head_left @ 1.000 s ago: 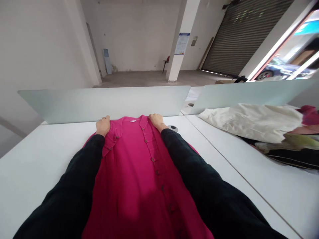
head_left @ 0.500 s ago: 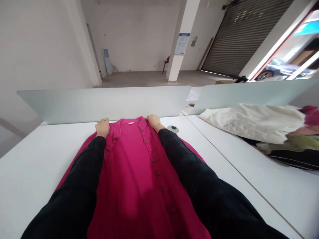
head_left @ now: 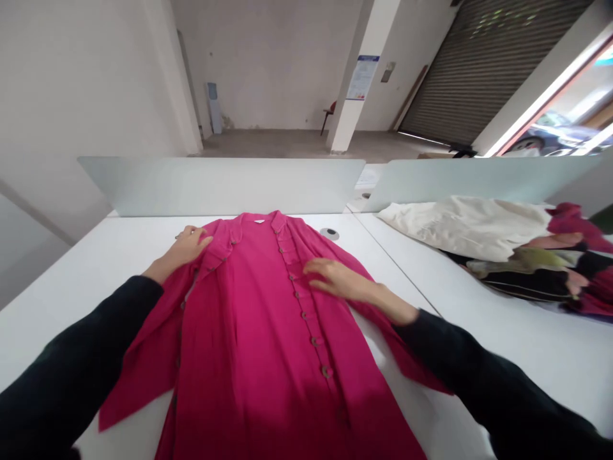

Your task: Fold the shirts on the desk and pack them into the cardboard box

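A magenta button-up shirt (head_left: 268,306) lies spread on the white table (head_left: 62,294), its collar at the far side and its front open. Dark round buttons run down the right-hand front edge. My left hand (head_left: 189,245) rests at the shirt's left shoulder, fingers apart and not gripping the cloth. Over the right front panel is my right hand (head_left: 335,278), slightly blurred, with its fingers loosely stretched out; whether it touches the fabric I cannot tell. Both sleeves of the shirt lie out to the sides, and its lower end runs beyond the bottom of the view.
Frosted divider panels (head_left: 230,185) stand along the table's far edge. To the right is a heap of clothes, with a white garment (head_left: 469,227) on top and a black one (head_left: 527,283) below. A round cable grommet (head_left: 329,234) sits right of the collar.
Both hands have let go of the shirt near the collar. My right hand has come down and right over the front panel; my left has shifted slightly left. More of the shirt shows.
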The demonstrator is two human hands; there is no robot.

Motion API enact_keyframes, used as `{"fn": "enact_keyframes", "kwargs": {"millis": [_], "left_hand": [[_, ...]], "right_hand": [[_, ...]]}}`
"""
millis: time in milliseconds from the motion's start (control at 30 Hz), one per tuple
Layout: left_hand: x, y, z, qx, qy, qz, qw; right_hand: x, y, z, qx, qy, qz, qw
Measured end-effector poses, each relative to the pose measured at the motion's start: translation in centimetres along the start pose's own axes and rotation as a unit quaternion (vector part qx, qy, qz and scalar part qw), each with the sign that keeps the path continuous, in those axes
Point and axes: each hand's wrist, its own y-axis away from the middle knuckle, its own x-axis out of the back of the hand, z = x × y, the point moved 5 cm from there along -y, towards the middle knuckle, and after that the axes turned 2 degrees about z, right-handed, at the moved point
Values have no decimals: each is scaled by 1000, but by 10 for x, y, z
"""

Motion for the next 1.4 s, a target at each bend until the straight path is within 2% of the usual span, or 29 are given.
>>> {"fn": "enact_keyframes", "kwargs": {"millis": [100, 233, 333, 433, 500, 567, 667, 733, 800, 933, 1033, 1133, 1267, 1333, 1400], "left_hand": [[23, 82, -1, -11, 47, -28, 998], [37, 195, 11, 55, 118, -39, 991], [28, 261, 30, 95, 157, -54, 982], [16, 307, 42, 149, 189, -39, 970], [10, 329, 46, 192, 222, -36, 955], [5, 347, 47, 238, 259, -45, 935], [4, 360, 50, 277, 287, -48, 916], [5, 360, 53, 273, 270, -44, 922], [6, 356, 57, 257, 240, -40, 935], [9, 347, 63, 232, 182, -30, 955], [20, 335, 77, 208, 162, -5, 965], [31, 316, 106, 152, 172, 11, 973], [27, 294, 147, 63, 167, -44, 983], [20, 291, 155, 44, 173, -66, 982], [14, 293, 155, 43, 189, -77, 978]], "right_hand": [[-10, 80, -46, -3, -36, 6, 999], [-30, 152, -77, -50, -47, 30, 997], [-42, 179, -87, -86, -48, 67, 993], [-43, 191, -105, -139, -83, 145, 976], [-42, 193, -129, -161, -137, 196, 958], [-49, 188, -160, -164, -219, 215, 938], [-77, 170, -209, -135, -360, 151, 911], [-101, 157, -236, -94, -417, 79, 901], [-120, 148, -252, -62, -434, 35, 898], [-137, 140, -254, -104, -455, 38, 884], [-138, 138, -254, -131, -509, 50, 849], [-139, 137, -256, -142, -558, 69, 815], [-144, 138, -253, -175, -605, 97, 771], [-146, 134, -252, -190, -621, 98, 754], [-145, 129, -253, -194, -620, 95, 754]]}}
